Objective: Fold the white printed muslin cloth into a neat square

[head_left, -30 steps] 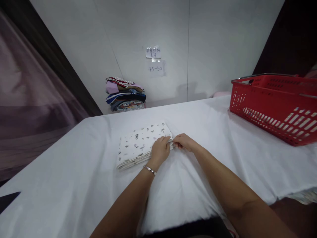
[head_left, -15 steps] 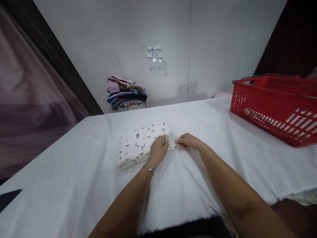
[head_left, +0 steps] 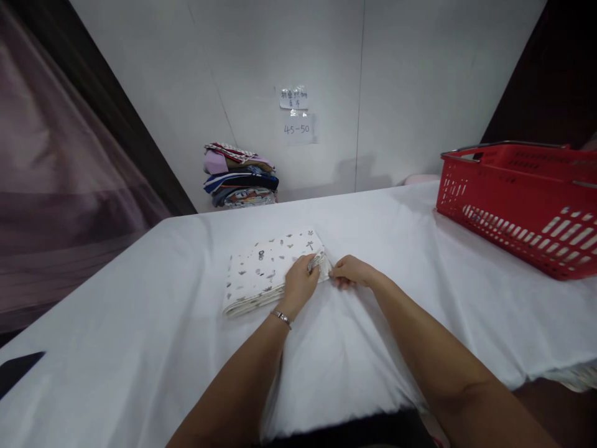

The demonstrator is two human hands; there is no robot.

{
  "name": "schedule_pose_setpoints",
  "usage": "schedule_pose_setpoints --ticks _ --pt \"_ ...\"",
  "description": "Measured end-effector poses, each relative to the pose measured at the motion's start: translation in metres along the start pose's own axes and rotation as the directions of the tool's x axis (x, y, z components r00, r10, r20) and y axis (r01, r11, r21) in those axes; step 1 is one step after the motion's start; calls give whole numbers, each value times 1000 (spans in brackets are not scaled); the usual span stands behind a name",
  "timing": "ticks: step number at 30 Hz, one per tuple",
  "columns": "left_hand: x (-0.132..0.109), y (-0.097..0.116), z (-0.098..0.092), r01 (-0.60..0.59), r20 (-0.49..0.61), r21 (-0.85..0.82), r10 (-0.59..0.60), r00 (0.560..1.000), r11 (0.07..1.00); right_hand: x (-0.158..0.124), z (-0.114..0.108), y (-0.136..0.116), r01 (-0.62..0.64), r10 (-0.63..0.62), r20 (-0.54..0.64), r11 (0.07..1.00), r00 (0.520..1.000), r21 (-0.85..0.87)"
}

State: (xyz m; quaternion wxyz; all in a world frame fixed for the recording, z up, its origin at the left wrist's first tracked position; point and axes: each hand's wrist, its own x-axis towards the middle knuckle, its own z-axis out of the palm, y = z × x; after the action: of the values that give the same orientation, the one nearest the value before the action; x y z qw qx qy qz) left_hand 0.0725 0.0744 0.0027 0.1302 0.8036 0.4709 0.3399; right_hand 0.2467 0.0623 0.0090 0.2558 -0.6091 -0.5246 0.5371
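You've got a wide open stretch of table (head_left: 116,323) left of and in front of the folded cloth (head_left: 261,274). The red basket (head_left: 517,205) hogs the far right side. The clothes pile (head_left: 240,177) sits back by the wall (head_left: 396,93), well apart.

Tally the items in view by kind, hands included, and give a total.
folded printed cloth: 1
hands at its near corner: 2, left hand and right hand
bracelet on the left wrist: 1
pile of folded clothes by the wall: 1
red basket: 1
paper notes on the wall: 2
Total: 8
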Motion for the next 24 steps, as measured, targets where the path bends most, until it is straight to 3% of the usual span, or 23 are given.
schedule_pose_setpoints --ticks 12,21,24 --pt "0 -1 1 -27 -19 9 27 999 1000 6 -1 4 15 -24 56 988 998 154" --pt "-1 -4 3 -27 -31 -7 27 999 1000 3 -3 4 -35 15 178 994 984 108" --pt "-1 -4 3 -29 -24 -7 29 999 1000 2 -2 3 -31 15 166 995 986 96"
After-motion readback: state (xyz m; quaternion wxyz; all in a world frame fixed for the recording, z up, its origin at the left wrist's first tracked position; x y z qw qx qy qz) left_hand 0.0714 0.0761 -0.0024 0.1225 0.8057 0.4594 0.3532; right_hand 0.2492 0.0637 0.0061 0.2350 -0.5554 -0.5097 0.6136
